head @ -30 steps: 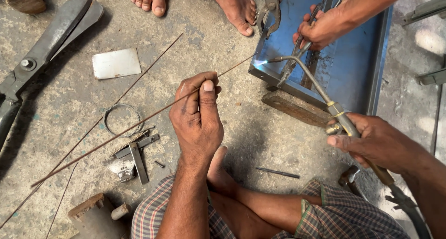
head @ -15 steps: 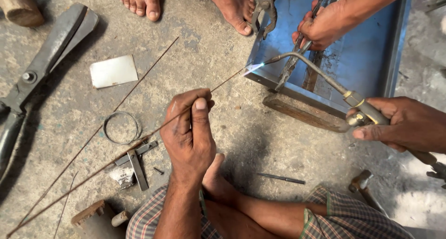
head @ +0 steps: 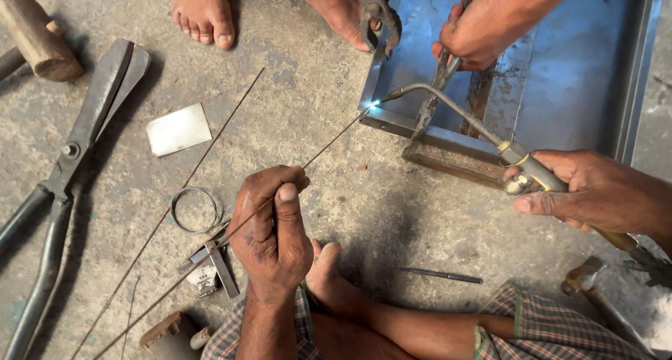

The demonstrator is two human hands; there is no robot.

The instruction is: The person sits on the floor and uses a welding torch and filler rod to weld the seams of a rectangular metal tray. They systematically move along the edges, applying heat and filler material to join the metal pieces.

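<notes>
My left hand (head: 273, 230) pinches a long thin filler rod (head: 329, 144) whose tip meets the corner of a blue-grey sheet-metal tray (head: 560, 59). My right hand (head: 591, 192) grips the handle of a gas torch (head: 455, 111); its curved nozzle ends in a small bright flame (head: 374, 104) at that same corner. Another person's hand (head: 483, 27) holds pliers (head: 437, 87) clamped on the tray's inside.
Large metal shears (head: 66, 171) and a wooden mallet (head: 38, 45) lie at the left. A small white sheet piece (head: 178, 129), a wire ring (head: 194, 209), a second rod (head: 210, 146) and a wooden block (head: 451, 164) lie on the concrete. Another person's bare feet (head: 203, 10) stand at the top.
The torch tip and rod tip have come together at the tray's corner, where the flame now burns. My right hand has moved right and slightly up with the torch.
</notes>
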